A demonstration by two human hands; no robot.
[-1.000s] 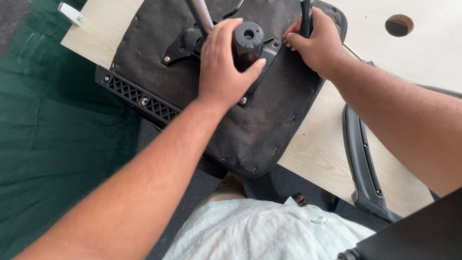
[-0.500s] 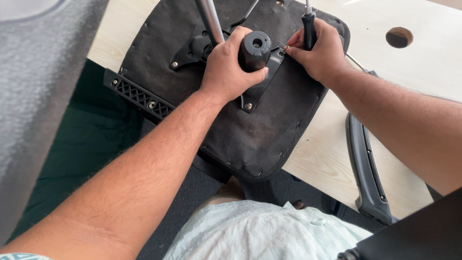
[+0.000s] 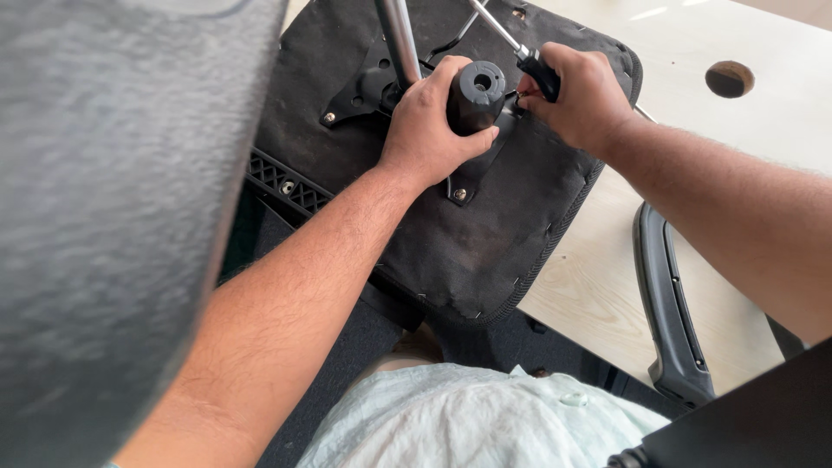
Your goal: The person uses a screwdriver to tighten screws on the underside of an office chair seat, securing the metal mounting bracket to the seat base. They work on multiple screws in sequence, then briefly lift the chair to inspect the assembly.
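View: head cam is looking down on an upturned chair seat [image 3: 485,234], lying underside-up on a pale wooden table [image 3: 745,156].
Left hand [image 3: 429,130]: is wrapping round the black round socket [image 3: 477,91] at the middle of the seat plate, fingers closed on it, thumb on the near side. Steadying, by my read.
Right hand [image 3: 585,95]: is gripping a screwdriver [image 3: 520,48] by its black handle, fist closed; the shaft is running up and left out of frame edge. Tip end is hidden behind the fist, so can't tell if it's seated on a screw.
Hands rel.: close together, just beside each other at the socket, not touching as far as visible.
Change vs. 1 s ago: left hand was lying flat over the plate w/ the socket showing beside it; now it's clasping the socket. Screwdriver handle was standing near upright; now it's tilting, shaft leaning left. A grey blurred shape [image 3: 113,217] is now filling the left of view, prob. near the lens.
Meaning: seat is being held firmer while the tool is working at the plate's right side.
Nearby: metal lever [image 3: 399,39] rising from plate; screw [image 3: 460,194] on the plate's near tab; black armrest [image 3: 667,303] lying on table at right; round hole [image 3: 729,79] in the tabletop.
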